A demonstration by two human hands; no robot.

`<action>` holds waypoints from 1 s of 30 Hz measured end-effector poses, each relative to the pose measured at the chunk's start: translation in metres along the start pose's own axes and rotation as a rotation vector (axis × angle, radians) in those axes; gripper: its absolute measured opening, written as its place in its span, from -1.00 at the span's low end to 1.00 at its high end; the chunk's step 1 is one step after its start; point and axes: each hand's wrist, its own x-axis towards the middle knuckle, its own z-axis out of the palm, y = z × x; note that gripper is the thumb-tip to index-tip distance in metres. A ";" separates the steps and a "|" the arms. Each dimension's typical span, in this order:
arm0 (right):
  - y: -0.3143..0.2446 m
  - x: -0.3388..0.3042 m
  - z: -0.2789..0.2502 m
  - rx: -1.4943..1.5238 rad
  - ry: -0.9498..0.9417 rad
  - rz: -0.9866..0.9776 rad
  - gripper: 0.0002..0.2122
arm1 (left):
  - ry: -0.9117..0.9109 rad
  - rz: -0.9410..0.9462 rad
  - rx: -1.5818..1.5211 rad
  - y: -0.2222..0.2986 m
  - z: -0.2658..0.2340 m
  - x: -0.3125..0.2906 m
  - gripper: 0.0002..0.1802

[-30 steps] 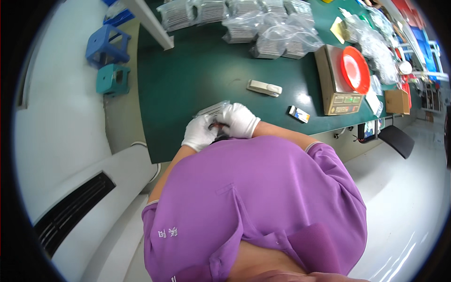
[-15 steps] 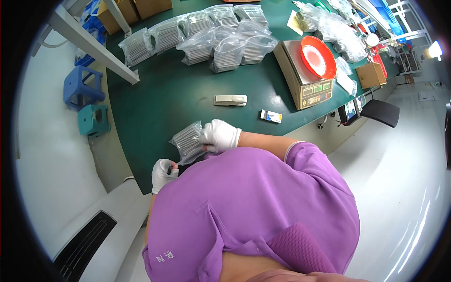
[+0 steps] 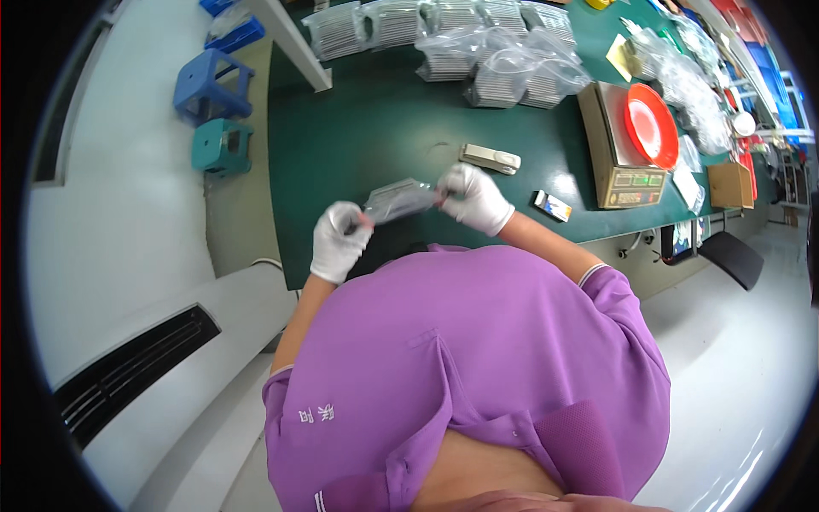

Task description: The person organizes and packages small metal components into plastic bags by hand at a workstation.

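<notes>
Between my two white-gloved hands a clear plastic bag [image 3: 399, 201] is held up near the table's front edge, with grey metal-looking pieces inside it. My left hand [image 3: 339, 241] pinches the bag's left end between thumb and fingers. At the other end, my right hand [image 3: 475, 200] grips the bag's right corner, its fingers curled. Just beyond that hand lies a cream-coloured stapler [image 3: 490, 159]. A small white, blue and dark box [image 3: 553, 206] rests to the right of it.
Filled clear bags of grey strips [image 3: 499, 81] stand in rows at the back of the green table [image 3: 367, 128]. To the right is a weighing scale [image 3: 630, 183] with a red pan [image 3: 652, 126]. A white post [image 3: 294, 43] meets the table at left; stools [image 3: 222, 147] stand beyond.
The bag has been lifted and stretched between both hands. My left hand has come up and out from beside my body. The whole view has shifted, with the table contents now further right.
</notes>
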 end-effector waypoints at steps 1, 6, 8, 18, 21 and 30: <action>0.001 0.010 0.000 0.043 0.051 0.048 -0.92 | 0.034 0.041 0.037 0.010 -0.001 0.012 -0.76; 0.030 0.019 0.010 0.573 0.280 0.346 -0.82 | 0.185 0.165 -0.144 -0.018 -0.023 0.035 -0.70; 0.037 0.015 0.011 0.494 0.164 0.444 -0.61 | 0.205 -0.083 -0.321 -0.029 -0.024 0.029 -0.51; 0.057 0.026 0.041 -0.048 -0.328 0.193 -0.73 | -0.114 -0.068 0.242 -0.036 0.021 0.040 -0.69; 0.053 -0.019 0.042 -0.097 -0.420 -0.111 -0.76 | -0.508 -0.208 0.460 -0.032 0.012 0.003 -0.82; 0.058 -0.031 0.070 0.460 -0.038 0.810 -0.70 | -0.010 -0.610 -0.276 -0.087 0.034 -0.016 -0.74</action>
